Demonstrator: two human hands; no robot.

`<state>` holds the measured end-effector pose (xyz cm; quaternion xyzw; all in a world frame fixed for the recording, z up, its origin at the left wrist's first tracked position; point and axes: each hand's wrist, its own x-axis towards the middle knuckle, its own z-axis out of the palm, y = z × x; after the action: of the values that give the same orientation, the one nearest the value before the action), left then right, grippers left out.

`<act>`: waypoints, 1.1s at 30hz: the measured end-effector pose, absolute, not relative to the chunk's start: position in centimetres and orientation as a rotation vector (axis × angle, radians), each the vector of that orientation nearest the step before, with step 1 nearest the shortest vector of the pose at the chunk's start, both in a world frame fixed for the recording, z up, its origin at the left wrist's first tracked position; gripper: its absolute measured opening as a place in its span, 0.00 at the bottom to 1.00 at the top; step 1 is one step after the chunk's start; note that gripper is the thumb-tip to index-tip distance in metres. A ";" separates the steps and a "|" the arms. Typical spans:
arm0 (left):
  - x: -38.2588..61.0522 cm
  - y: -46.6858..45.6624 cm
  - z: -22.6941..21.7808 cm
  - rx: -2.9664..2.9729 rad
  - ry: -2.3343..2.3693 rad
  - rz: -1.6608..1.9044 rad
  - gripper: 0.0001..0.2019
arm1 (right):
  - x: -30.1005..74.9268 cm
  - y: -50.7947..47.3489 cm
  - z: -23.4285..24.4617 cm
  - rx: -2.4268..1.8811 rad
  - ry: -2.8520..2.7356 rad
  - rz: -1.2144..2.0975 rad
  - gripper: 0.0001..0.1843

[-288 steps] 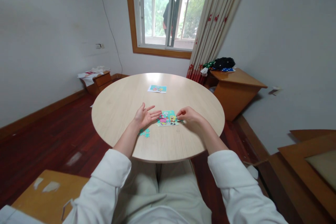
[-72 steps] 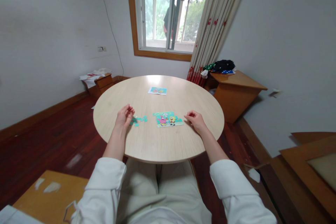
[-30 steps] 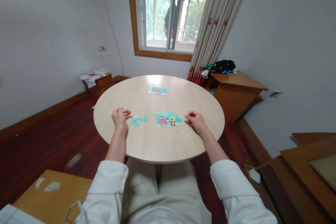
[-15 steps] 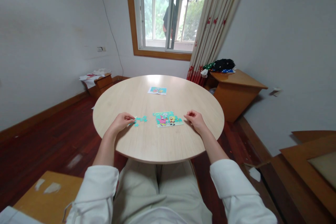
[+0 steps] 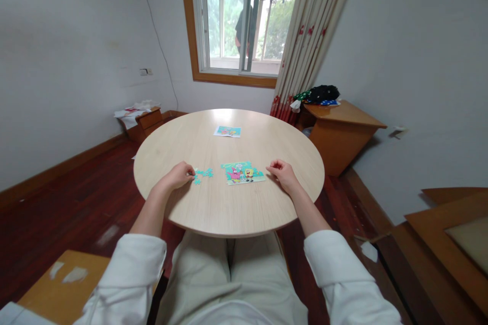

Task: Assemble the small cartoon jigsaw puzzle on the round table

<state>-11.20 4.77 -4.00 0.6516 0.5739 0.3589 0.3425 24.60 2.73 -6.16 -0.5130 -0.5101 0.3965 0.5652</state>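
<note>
A partly joined cartoon jigsaw lies on the round wooden table in front of me. Several loose teal puzzle pieces lie just left of it. My left hand rests on the table with its fingers curled, the fingertips pinched at the leftmost loose pieces. My right hand rests with curled fingers just right of the jigsaw; what it holds, if anything, I cannot make out. A small picture card lies farther back on the table.
A wooden side cabinet with dark clothes on it stands at the right, by the curtain. A low box with papers sits by the left wall. Wooden furniture shows at lower left and far right.
My left hand dropped from a raised fist onto the table and closed on the loose teal pieces. My right hand stayed beside the jigsaw.
</note>
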 end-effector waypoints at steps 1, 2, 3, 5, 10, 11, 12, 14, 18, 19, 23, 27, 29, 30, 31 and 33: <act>-11.2 4.8 -4.1 1.668 1.491 0.936 0.11 | 24.6 2.7 -6.2 -1.203 -1.195 0.936 0.20; -11.2 4.8 -4.1 1.644 1.488 0.945 0.12 | 24.6 2.7 -6.2 -1.202 -1.192 0.940 0.20; -11.2 4.8 -4.2 1.630 1.486 0.956 0.12 | 24.6 2.6 -6.1 -1.201 -1.189 0.942 0.19; -11.2 4.7 -4.2 1.648 1.490 0.971 0.12 | 24.5 2.5 -6.0 -1.200 -1.188 0.944 0.19; -11.1 4.1 -4.1 1.806 1.508 0.957 0.10 | 24.4 2.5 -5.8 -1.208 -1.190 0.944 0.20; -11.0 3.9 -4.0 1.821 1.501 0.952 0.09 | 24.4 2.5 -5.8 -1.210 -1.191 0.944 0.20; -10.9 3.8 -4.0 1.829 1.494 0.940 0.08 | 24.4 2.6 -5.9 -1.211 -1.191 0.944 0.20; -10.8 3.5 -3.7 1.852 1.480 0.879 0.06 | 24.4 2.7 -5.9 -1.211 -1.192 0.940 0.21; -10.6 3.1 -3.3 1.962 1.478 0.710 0.04 | 24.4 2.7 -6.0 -1.209 -1.190 0.934 0.21; -10.6 3.1 -3.3 1.986 1.486 0.682 0.05 | 24.4 2.7 -6.0 -1.209 -1.188 0.937 0.20; -10.6 3.2 -3.4 2.038 1.488 0.649 0.06 | 24.4 2.6 -5.9 -1.214 -1.185 0.956 0.20; -10.7 3.2 -3.6 2.041 1.436 0.693 0.08 | 24.4 2.6 -5.8 -1.204 -1.186 0.957 0.20; -10.6 3.1 -3.6 2.035 1.433 0.712 0.08 | 24.4 2.6 -5.8 -1.207 -1.190 0.954 0.21; -10.6 3.1 -3.6 2.028 1.436 0.729 0.08 | 24.4 2.6 -5.8 -1.211 -1.193 0.951 0.21; -10.6 3.0 -3.7 2.017 1.442 0.751 0.07 | 24.4 2.6 -5.8 -1.213 -1.196 0.947 0.21; -10.5 3.0 -3.8 1.975 1.456 0.824 0.07 | 24.4 2.6 -5.9 -1.215 -1.197 0.941 0.21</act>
<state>-10.45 3.02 -3.85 0.7340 0.5410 0.3063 0.2733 24.37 2.65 -5.88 -0.5160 -0.5084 0.3995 0.5619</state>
